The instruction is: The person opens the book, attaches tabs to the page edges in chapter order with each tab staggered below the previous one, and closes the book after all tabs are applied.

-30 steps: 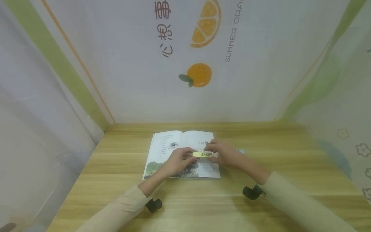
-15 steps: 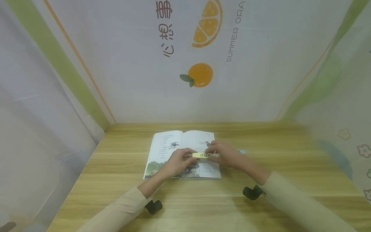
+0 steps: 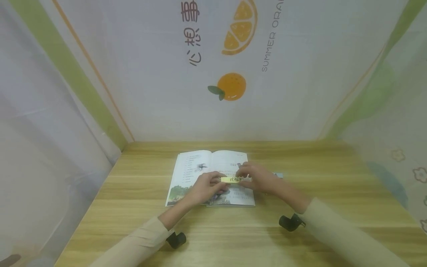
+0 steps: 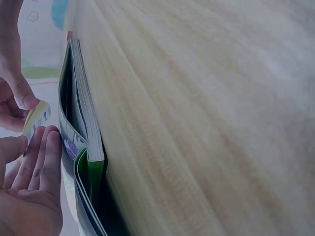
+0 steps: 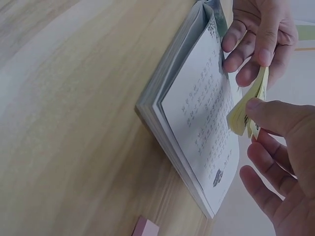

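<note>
A small yellow pad of sticky notes (image 3: 229, 180) with dark handwriting is held above the open book (image 3: 191, 171). My left hand (image 3: 203, 186) pinches its left end between thumb and fingers. At the other end, my right hand (image 3: 261, 179) pinches the pad, with the thumb on the sheets. In the right wrist view the sticky notes (image 5: 242, 110) bend, and their leaves fan apart at the right-hand end. The left wrist view shows the pad (image 4: 37, 118) edge-on between both hands. Printed text and pictures cover the book's pages.
A light blue item (image 3: 278, 175) lies right of the book, mostly hidden by my right hand. The right wrist view has a pink block (image 5: 145, 227) on the wooden table (image 3: 230, 233). A printed curtain (image 3: 160, 92) hangs behind the table.
The handwriting showing on the sticky notes is different now, as the visible leaf has changed. Both hands stay in nearly the same place, still pinching the pad.
</note>
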The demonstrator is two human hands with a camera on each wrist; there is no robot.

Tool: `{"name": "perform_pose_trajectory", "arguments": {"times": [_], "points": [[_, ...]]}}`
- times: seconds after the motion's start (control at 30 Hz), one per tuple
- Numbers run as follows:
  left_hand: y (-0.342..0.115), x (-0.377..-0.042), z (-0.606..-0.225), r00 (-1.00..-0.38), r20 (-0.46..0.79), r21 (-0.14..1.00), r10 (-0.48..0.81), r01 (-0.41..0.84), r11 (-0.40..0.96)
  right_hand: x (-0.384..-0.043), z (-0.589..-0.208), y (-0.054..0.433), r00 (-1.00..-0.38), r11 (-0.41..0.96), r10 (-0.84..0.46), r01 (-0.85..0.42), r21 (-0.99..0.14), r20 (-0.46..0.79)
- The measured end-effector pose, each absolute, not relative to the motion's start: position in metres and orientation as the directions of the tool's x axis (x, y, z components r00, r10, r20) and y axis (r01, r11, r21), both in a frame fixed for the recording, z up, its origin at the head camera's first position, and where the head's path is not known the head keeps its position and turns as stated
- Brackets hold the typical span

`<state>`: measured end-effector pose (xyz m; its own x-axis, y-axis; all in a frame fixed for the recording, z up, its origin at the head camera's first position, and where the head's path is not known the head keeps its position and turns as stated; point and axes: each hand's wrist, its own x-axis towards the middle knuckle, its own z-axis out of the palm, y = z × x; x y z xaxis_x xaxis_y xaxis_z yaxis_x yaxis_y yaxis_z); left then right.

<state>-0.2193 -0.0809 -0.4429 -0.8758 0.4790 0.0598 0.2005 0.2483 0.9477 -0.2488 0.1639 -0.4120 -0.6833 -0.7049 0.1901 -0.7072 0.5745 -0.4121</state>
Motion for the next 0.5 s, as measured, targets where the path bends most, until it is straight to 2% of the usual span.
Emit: {"name": "perform_pose_trajectory", "arguments": {"times": [0.5], "points": [[-0.0798,-0.2189,-0.4451,-0.879,0.066,0.946,0.473,0.206,0.251,-0.2469,-0.4140,0.1649,-0.689,0.587,-0.699,-0.706,-0.397,0.191]]}}
